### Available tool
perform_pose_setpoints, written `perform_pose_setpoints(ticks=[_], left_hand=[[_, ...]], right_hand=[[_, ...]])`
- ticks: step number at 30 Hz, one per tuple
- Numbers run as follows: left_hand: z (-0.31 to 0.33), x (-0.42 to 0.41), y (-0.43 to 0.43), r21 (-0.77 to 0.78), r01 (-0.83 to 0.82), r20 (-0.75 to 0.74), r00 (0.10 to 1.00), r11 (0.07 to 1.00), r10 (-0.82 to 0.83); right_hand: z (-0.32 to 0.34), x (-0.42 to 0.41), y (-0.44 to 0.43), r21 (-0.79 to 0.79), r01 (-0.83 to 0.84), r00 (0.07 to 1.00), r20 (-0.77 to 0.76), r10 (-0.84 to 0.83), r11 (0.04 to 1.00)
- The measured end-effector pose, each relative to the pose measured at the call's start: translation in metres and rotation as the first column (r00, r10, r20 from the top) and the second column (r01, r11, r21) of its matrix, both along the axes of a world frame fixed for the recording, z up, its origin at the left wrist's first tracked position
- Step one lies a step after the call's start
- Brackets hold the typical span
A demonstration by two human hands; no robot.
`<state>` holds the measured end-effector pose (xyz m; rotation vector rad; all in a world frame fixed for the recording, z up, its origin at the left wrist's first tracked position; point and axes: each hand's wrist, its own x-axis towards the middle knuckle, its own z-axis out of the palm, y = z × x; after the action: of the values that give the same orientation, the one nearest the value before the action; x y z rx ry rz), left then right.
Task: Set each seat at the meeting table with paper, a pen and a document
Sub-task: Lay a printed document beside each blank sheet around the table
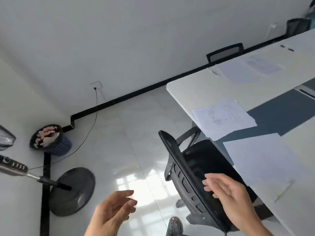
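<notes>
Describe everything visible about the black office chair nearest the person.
The black office chair has a mesh backrest on a ribbed plastic frame, looped armrests and a dark seat. It stands on the tiled floor, its seat pushed partly under the white table near the printed sheets. The right hand is open over the backrest; whether it touches is unclear. The chair's base is mostly hidden.

Pale grey walls fill the upper half of the frame and meet a glossy white tiled floor along a black skirting board. A bright window reflection lies on the tiles at lower centre. At left stand a pedestal fan base and a blue waste basket, with a black cable running up to a wall socket. A white table takes the right side, with a black mesh office chair beside it and another chair further back.
</notes>
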<state>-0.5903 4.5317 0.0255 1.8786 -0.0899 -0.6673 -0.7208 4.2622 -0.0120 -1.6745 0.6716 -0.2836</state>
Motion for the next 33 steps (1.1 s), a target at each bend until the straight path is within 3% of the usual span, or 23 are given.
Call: perform_pose_setpoints(ticks=[4,8,16,23,28,33], left_hand=[[0.002,0.054,-0.015,0.025,0.044,0.003,0.999,0.999,-0.044],[-0.008,0.114,-0.05,0.034,0.189,-0.034,0.982,0.981,-0.188],[-0.016,0.244,-0.133,0.007,0.545,-0.033,0.838,0.839,-0.544],[-0.026,0.292,-0.228,0.024,0.838,0.024,0.545,0.545,-0.838],[-0.025,0.253,-0.285,0.066,0.954,0.041,0.291,0.293,-0.956],[-0.047,0.198,-0.328,0.247,0.962,0.122,0.091,0.119,-0.988]], right_hand=[[0.012,0.034,-0.011,-0.02,0.044,0.999,-0.025,-0.045,0.999],[0.006,0.051,-0.024,-0.051,0.224,0.97,-0.086,-0.228,0.973],[-0.007,0.098,-0.01,-0.051,0.592,0.774,-0.243,-0.585,0.804],[-0.006,0.116,0.013,-0.064,0.779,0.59,-0.26,-0.764,0.623],[-0.013,0.089,0.017,-0.123,0.862,0.446,-0.277,-0.851,0.492],[-0.032,0.046,-0.003,-0.168,0.885,0.37,-0.315,-0.874,0.435]])
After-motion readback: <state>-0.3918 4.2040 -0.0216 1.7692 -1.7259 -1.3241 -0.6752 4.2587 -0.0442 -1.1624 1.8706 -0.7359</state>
